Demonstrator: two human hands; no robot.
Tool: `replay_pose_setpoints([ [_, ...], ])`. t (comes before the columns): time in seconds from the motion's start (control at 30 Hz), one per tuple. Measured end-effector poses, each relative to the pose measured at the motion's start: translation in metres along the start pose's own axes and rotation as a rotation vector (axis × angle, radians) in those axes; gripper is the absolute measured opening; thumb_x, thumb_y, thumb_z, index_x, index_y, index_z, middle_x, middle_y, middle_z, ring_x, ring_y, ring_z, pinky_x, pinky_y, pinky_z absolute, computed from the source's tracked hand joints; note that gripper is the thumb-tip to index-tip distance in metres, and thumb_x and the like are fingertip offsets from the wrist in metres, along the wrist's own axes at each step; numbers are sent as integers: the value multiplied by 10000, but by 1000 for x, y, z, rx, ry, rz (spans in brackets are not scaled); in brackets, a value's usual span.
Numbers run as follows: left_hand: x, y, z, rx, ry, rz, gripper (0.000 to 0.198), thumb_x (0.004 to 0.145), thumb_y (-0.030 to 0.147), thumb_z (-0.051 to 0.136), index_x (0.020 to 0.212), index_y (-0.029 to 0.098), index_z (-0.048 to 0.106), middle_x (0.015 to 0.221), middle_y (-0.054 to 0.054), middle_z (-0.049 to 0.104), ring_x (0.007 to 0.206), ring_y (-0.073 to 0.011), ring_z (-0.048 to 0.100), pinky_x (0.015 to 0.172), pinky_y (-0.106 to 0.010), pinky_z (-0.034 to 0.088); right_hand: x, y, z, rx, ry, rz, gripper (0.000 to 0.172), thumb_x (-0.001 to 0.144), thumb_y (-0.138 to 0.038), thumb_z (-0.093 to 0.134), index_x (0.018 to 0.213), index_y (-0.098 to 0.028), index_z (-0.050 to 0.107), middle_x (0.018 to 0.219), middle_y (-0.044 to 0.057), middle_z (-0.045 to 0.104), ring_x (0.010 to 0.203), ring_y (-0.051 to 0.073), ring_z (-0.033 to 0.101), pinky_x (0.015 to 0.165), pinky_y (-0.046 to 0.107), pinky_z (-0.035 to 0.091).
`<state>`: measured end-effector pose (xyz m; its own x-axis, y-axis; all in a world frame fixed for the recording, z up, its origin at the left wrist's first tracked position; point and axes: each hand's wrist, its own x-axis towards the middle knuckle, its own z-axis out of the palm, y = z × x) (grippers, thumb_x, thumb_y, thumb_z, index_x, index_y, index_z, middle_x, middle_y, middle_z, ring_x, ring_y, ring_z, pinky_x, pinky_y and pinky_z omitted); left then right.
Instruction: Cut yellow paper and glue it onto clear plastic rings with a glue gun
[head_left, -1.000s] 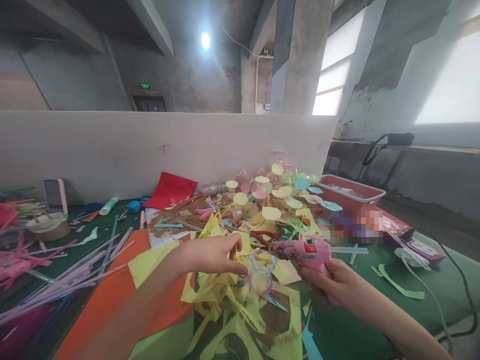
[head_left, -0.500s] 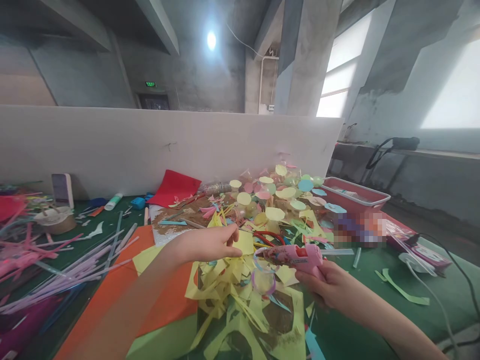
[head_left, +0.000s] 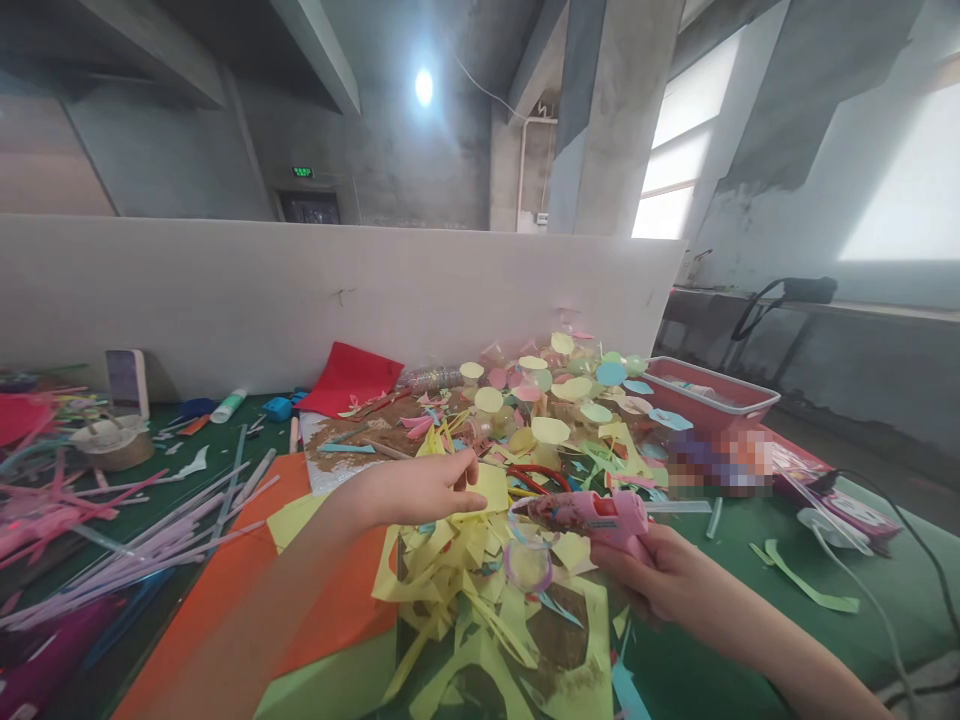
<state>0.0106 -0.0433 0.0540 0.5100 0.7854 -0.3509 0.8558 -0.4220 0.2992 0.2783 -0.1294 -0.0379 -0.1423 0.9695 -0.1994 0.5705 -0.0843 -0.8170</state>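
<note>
My right hand [head_left: 652,570] is wrapped around the handle of a pink hot glue gun [head_left: 607,515], its patterned front end pointing left. Under the nozzle stands a small clear plastic cup [head_left: 529,567] with a purple rim, among the scraps. My left hand [head_left: 431,485] is closed in a pinch to the left of the nozzle, at the edge of a yellow paper piece [head_left: 493,484]; the fingertips partly hide the grip. Cut yellow paper strips [head_left: 450,580] are heaped below both hands. Red-handled scissors [head_left: 538,474] lie just behind the glue gun.
Paper-topped plastic cups [head_left: 550,430] crowd the back. Orange paper [head_left: 345,600] and lilac straws [head_left: 150,555] lie left. A phone [head_left: 127,383] leans on the white partition [head_left: 225,300]. Right are a pink bin [head_left: 712,390], a cable [head_left: 874,590] and a green paper scrap [head_left: 814,588].
The view has shifted very slightly. Both hands and the glue gun hold almost the same positions as before.
</note>
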Motion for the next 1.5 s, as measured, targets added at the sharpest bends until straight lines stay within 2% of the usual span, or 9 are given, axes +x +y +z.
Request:
replay_pose_setpoints([
  [0.27, 0, 2, -1, -4, -2, 3, 335, 841, 560, 402, 951, 247, 445, 895, -10, 598, 755, -191, 536, 623, -292, 358, -14, 1, -3, -15, -17, 11, 518, 845, -683, 463, 627, -217, 398, 516, -51, 420, 506, 110, 395, 534, 239, 357],
  [0.57, -1, 2, -1, 3, -3, -9, 356, 838, 574, 390, 954, 243, 451, 894, -20, 606, 748, -197, 551, 610, -293, 357, -14, 10, 1, -4, -11, 43, 545, 813, -736, 459, 658, -214, 428, 523, -45, 429, 503, 111, 379, 510, 245, 323],
  [0.93, 0, -1, 0, -1, 12, 13, 342, 837, 571, 391, 929, 246, 442, 889, -12, 605, 740, -194, 543, 614, -298, 355, -15, 13, 0, -56, -7, 63, 533, 845, -696, 458, 643, -204, 424, 510, -52, 415, 502, 100, 372, 504, 241, 291],
  [1.13, -1, -1, 0, -7, 14, -4, 344, 835, 571, 394, 943, 250, 451, 911, -14, 615, 758, -196, 546, 627, -300, 361, -19, 3, -1, -14, -28, 54, 491, 823, -689, 480, 754, -203, 495, 558, -56, 404, 517, 104, 364, 496, 238, 299],
  [1.3, 0, 0, 0, -11, 9, -16, 336, 835, 566, 396, 946, 252, 441, 931, -20, 620, 788, -211, 559, 652, -311, 370, -30, 3, -6, 36, 40, 74, 518, 769, -714, 510, 826, -200, 541, 559, -58, 376, 513, 113, 366, 484, 241, 322],
  [1.37, 0, -1, 0, -19, 12, -20, 334, 833, 566, 401, 947, 255, 441, 948, -20, 627, 797, -215, 567, 665, -314, 373, -33, 8, -10, 41, 96, 83, 477, 770, -679, 536, 806, -203, 531, 562, -53, 402, 517, 115, 387, 488, 239, 339],
  [1.5, 1, -3, 2, -33, 30, -22, 334, 828, 566, 410, 953, 259, 458, 970, -24, 639, 808, -222, 578, 669, -312, 375, -34, 17, -17, 7, 107, 103, 459, 752, -644, 577, 667, -211, 450, 526, -41, 447, 490, 110, 423, 472, 231, 358],
])
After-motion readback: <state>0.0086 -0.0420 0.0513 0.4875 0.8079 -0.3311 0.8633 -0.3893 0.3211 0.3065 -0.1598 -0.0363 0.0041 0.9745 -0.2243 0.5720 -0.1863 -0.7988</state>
